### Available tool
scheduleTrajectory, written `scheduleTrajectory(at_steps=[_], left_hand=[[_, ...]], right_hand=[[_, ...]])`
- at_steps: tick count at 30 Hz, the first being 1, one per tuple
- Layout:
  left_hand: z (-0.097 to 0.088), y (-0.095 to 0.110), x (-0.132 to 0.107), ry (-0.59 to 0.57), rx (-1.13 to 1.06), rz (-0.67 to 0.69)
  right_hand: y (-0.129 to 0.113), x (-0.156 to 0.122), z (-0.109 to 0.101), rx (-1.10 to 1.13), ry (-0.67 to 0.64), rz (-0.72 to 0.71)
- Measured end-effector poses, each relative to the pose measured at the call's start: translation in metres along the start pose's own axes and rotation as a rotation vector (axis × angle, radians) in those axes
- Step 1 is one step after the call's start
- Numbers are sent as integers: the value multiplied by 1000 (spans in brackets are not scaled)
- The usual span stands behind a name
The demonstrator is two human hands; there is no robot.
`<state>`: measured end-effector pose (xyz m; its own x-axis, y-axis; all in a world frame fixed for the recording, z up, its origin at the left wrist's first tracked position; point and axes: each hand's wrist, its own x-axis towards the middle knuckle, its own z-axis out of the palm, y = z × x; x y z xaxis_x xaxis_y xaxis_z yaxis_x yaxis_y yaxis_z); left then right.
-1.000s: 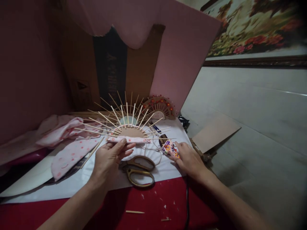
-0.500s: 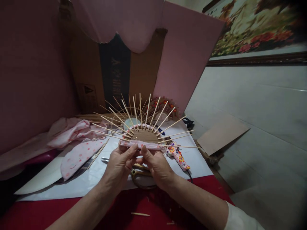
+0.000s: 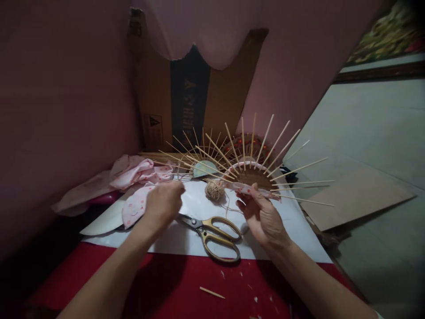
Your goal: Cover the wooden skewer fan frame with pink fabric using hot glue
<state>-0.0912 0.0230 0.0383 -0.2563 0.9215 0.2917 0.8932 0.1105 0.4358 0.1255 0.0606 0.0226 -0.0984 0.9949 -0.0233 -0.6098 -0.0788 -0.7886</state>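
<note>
In my right hand [image 3: 264,215] is a half-round cardboard piece [image 3: 257,179], pinched by its straight lower edge between thumb and fingers. Pink dotted fabric wraps its rim, and several thin wooden sticks fan outward from it. My left hand [image 3: 164,201] is apart from it, fingers curled, above the right end of a pink dotted fabric half-circle [image 3: 133,207]. What it holds, if anything, is hidden. Between the hands lie scissors [image 3: 212,237] with gold-coloured handles. A ball of twine [image 3: 214,190] sits just behind them.
Crumpled pink fabric [image 3: 136,173] lies at the left. Behind stand another stick fan with a pale half-round centre [image 3: 204,168] and a red-dotted one [image 3: 247,144], before a cardboard box [image 3: 229,84]. A short stick [image 3: 212,292] and scraps lie on the red cloth [image 3: 172,283].
My left hand has let go of the fabric-edged cardboard piece and moved left. My right hand still holds it, now further right in view. The scissors and twine ball have come into clear view.
</note>
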Motion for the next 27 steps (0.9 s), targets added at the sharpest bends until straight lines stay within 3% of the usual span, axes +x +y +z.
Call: scheduleTrajectory(at_steps=[3, 6, 12, 16, 19, 22, 24, 27], left_hand=[[-6, -27, 17, -27, 122, -66], [-2, -41, 22, -109, 195, -75], [10, -37, 18, -154, 284, -26], [7, -35, 19, -159, 327, -8], [1, -35, 25, -96, 339, -44], [-4, -28, 28, 71, 72, -106], [-5, -17, 24, 141, -341, -136], [-1, 7, 13, 100, -988, -117]], right_hand=[[2, -1, -8, -19, 18, 6], [4, -3, -14, 6, 29, 30], [8, -3, -21, 81, 13, 100], [8, -3, -22, 112, -36, 118], [7, 0, -21, 132, -47, 107], [6, 3, -20, 131, -9, 80], [6, 4, -19, 126, 13, 61], [5, 3, -18, 107, 10, 27]])
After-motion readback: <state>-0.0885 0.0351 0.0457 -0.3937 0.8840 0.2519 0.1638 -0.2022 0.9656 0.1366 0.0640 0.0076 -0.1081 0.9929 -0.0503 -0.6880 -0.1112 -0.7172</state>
